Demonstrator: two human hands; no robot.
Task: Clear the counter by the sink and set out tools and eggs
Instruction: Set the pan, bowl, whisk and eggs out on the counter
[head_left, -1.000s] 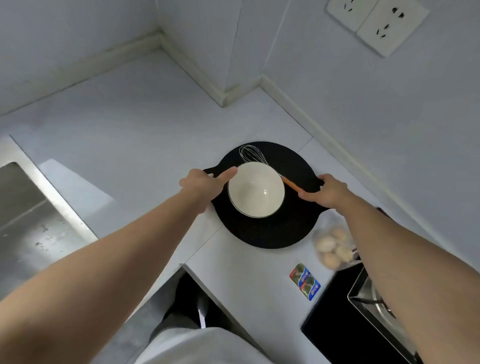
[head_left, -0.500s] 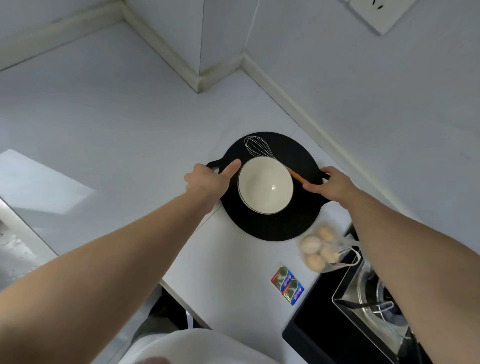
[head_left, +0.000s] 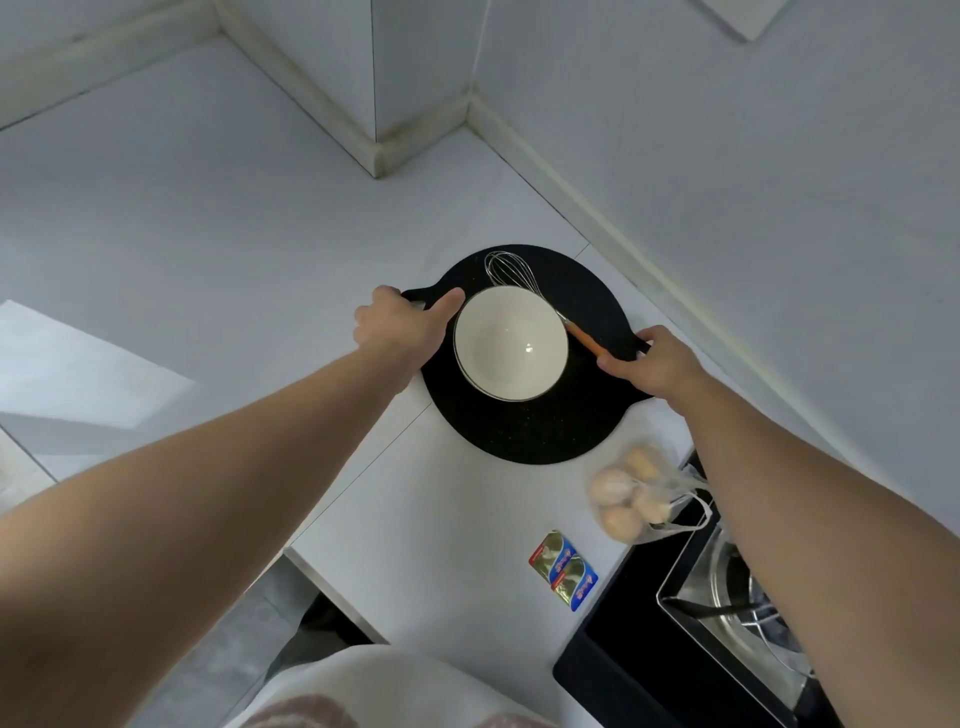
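**Both hands on tray handles, bowl and whisk on top**

The round black tray, flat with a small handle tab on each side, sits over the white stone counter close to the back wall corner. I cannot tell whether it rests on the counter or is lifted just off it.

The left hand grasps the left handle tab, fingers curled under the edge and thumb stretched across the top toward the bowl. The right hand grasps the right handle tab the same way, its thumb lying on the tray surface just beside the end of the whisk handle.

A white glazed ceramic bowl stands upright near the tray's middle (empty inside, one glare spot). A steel wire whisk with an orange handle lies on the tray behind the bowl, with its wire head at the far left. The handle runs toward the right hand and the bowl rim partly covers the shaft.

A clear plastic bag of brown eggs lies on the counter just off the tray's near right edge. Two small foil packets in blue, red and gold lie nearer the counter's front edge. A black gas stove with a metal burner is at the lower right, under the right forearm.
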